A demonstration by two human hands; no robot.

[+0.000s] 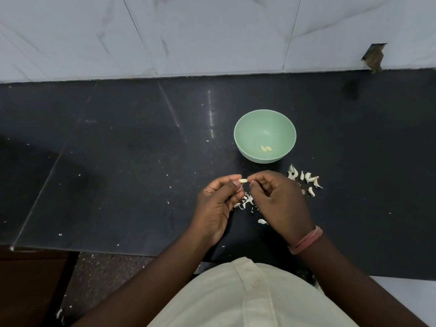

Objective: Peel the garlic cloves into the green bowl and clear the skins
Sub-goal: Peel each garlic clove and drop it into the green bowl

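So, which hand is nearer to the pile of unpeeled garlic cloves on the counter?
The right hand. It is just left of the unpeeled cloves. The left hand is further left, beyond the right hand; both pinch one clove.

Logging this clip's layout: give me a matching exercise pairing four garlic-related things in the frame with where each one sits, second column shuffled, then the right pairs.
Things:
1. peeled cloves
2. clove being peeled
3. unpeeled cloves
4. loose skins

Places:
A. on the black counter, to the right of the right hand
B. pinched between the fingertips of the left hand and right hand
C. inside the green bowl
D. on the counter beneath and between the two hands

Pairs: 1-C, 2-B, 3-A, 4-D
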